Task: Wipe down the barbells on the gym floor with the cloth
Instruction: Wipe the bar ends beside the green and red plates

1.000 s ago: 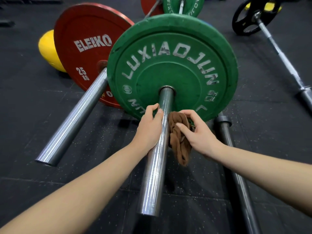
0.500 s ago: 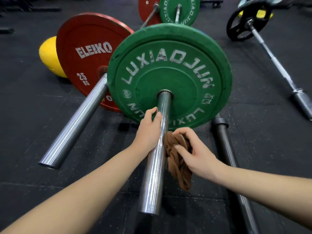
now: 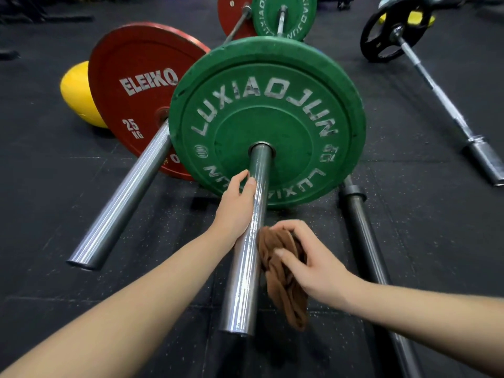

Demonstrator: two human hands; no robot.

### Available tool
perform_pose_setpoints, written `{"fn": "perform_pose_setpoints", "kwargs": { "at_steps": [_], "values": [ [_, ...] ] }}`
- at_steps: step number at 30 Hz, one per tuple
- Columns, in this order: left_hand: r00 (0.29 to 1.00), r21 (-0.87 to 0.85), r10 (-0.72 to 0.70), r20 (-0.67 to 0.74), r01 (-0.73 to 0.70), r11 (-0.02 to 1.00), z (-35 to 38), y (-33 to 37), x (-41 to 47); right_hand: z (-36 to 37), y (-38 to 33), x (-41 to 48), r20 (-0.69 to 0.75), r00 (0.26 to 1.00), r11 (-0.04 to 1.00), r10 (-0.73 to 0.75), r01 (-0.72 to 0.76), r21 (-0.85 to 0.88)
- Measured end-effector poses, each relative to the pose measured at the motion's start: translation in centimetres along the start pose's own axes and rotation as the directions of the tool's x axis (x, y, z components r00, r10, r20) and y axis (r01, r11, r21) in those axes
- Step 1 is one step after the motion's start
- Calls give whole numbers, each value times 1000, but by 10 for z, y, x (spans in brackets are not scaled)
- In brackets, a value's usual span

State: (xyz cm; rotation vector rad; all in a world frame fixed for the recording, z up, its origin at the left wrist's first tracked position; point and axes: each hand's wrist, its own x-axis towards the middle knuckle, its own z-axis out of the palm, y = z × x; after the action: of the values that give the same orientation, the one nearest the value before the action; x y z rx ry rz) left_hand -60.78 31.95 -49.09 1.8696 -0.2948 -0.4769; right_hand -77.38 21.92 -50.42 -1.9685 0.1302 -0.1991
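A chrome barbell sleeve [image 3: 245, 268] sticks out toward me from a green plate [image 3: 267, 121] in the middle of the view. My left hand [image 3: 234, 208] rests against the sleeve's left side, close to the plate, with fingers fairly straight. My right hand [image 3: 308, 263] grips a bunched brown cloth [image 3: 283, 282] and holds it against the sleeve's right side, around mid-length. The cloth's tail hangs down below my hand.
To the left lies a second barbell with a red plate [image 3: 136, 91] and chrome sleeve [image 3: 120, 197], a yellow ball [image 3: 76, 91] behind it. A dark bare bar [image 3: 365, 241] lies on the right, and a bar with a black plate [image 3: 392, 31] farther right. Black rubber flooring all round.
My right hand has slid the cloth along the sleeve toward me, away from the green plate. My left hand has kept its place on the sleeve.
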Motion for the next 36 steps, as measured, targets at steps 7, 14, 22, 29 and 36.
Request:
{"fn": "perform_pose_setpoints", "kwargs": {
  "at_steps": [7, 14, 22, 29, 36],
  "values": [
    [1000, 29, 14, -8, -14, 999, 1, 0, 0, -11, -6, 46, -132, 991, 999, 35, -40, -33],
    [1000, 1, -6, 7, 6, 1000, -1, -3, -1, 11, -14, -22, 35, 999, 1000, 27, -27, -2],
    [1000, -8, -5, 9, 5, 1000, -4, -4, 0, 8, -15, -25, 45, 999, 1000, 4, -4, 6],
    [1000, 13, 12, 7, -12, 1000, -3, -3, -3, 11, -23, -49, 242, 962, 988, -124, 142, -56],
    [1000, 22, -2, 5, 2, 1000, -3, -1, -4, 2, -17, -34, 131, 991, 997, -30, 40, -70]
  ]
}}
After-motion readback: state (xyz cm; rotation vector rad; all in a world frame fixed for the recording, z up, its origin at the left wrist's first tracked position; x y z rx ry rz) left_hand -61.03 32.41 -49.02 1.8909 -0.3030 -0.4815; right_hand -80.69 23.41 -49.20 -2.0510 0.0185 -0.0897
